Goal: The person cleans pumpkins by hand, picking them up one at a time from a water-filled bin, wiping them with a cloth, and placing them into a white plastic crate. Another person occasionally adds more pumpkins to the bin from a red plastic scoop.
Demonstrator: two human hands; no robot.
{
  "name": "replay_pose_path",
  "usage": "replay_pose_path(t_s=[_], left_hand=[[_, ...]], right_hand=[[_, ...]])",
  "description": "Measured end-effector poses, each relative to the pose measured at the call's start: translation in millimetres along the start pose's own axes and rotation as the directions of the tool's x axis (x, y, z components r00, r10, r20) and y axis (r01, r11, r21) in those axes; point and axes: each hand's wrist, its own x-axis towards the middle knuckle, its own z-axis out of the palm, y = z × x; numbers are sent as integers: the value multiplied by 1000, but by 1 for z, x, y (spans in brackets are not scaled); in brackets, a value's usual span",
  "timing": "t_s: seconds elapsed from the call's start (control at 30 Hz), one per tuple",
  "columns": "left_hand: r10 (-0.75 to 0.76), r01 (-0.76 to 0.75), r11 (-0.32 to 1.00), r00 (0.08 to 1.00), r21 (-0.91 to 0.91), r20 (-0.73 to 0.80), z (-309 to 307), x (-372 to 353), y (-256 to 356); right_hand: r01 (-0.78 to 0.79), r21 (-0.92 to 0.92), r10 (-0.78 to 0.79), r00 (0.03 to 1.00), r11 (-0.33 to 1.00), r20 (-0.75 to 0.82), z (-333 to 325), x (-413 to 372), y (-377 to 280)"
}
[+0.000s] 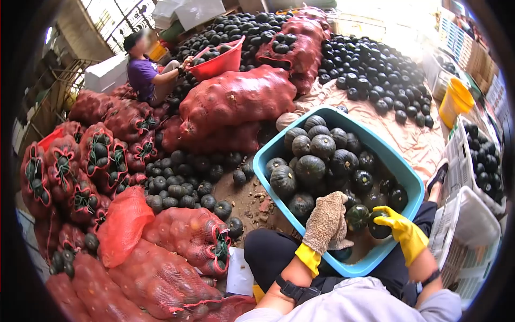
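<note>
Currently I watch both gloved hands at work over the blue tub (261, 161), which rests against the person's legs and is heaped with dark green squashes. The right hand (403, 231), in a yellow glove, has its fingers curled round a small squash (379, 229) at the tub's near edge and is clamped on it. The left hand (326, 222) wears a beige cloth mitt over its yellow glove and lies on the heap just beside a neighbouring squash (358, 217). The mitt hides the fingers, so I cannot tell whether they are apart or together. Red net sacks (236, 99) and loose squashes (182, 185) lie on the floor to the left. Far off, a co-worker in a purple shirt (142, 75) reaches to a red basin (217, 63)
</note>
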Motion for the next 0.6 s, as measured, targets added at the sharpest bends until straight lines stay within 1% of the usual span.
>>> replay_pose_path(t_s=[0.03, 0.07, 0.1, 0.13, 0.17, 0.2, 0.27, 0.3, 0.33, 0.37, 0.4, 0.43, 0.47, 0.53, 0.57, 0.6], left_hand=[[-22, 18, 993, 999, -120, -33, 13, 1, -10], [-44, 27, 971, 997, -238, -67, 27, 3, -20], [-55, 45, 991, 996, -129, -72, 11, 13, 14], [-66, 65, 998, 995, -18, -75, -6, 21, 47], [-13, 13, 1000, 991, -1, -129, -10, 23, 54], [39, -36, 999, 982, 22, -184, -13, 25, 61], [28, -27, 1000, 990, 8, -139, -12, 21, 67], [17, -18, 1000, 993, -14, -116, -10, 17, 69], [15, -19, 999, 994, -35, -111, -8, 12, 67], [14, -20, 998, 994, -53, -112, -3, 5, 64], [14, -23, 997, 992, -69, -122, 0, -1, 59], [31, -43, 996, 990, -83, -141, 2, -4, 53], [57, -73, 992, 986, -99, -155, 2, -7, 46], [150, -168, 982, 971, -86, -185, 4, -13, 31], [198, -216, 974, 957, -63, -213, 9, -17, 22], [274, -293, 956, 917, -21, -291, 19, -19, 14]], right_hand=[[137, 147, -135, 991, 980, -28, 22, -19, -17], [268, 289, -258, 963, 919, -73, 35, -29, -18], [418, 292, -405, 908, 860, -107, 45, -23, -5], [557, 294, -540, 829, 777, -145, 56, -9, 17], [691, -73, -690, 698, 719, -190, 66, 10, 40], [666, -412, -758, 645, 622, -102, 105, -6, 19], [599, -635, -840, 519, 488, -156, 114, 13, 12], [610, -556, -813, 528, 565, -246, 100, 43, 21], [550, -379, -668, 615, 744, -419, 89, 65, 19], [520, -114, -504, 716, 847, -483, 82, 65, -1], [450, 165, -323, 809, 878, -491, 79, 62, -19], [458, -200, -487, 687, 866, -539, 82, 58, -9], [568, -302, -640, 627, 766, -444, 99, 38, 1], [647, -293, -708, 673, 704, -216, 130, 16, 30], [640, -639, -835, 551, 427, -6, 135, -2, 9], [678, -657, -876, 480, 329, 57, 126, 8, 3]])
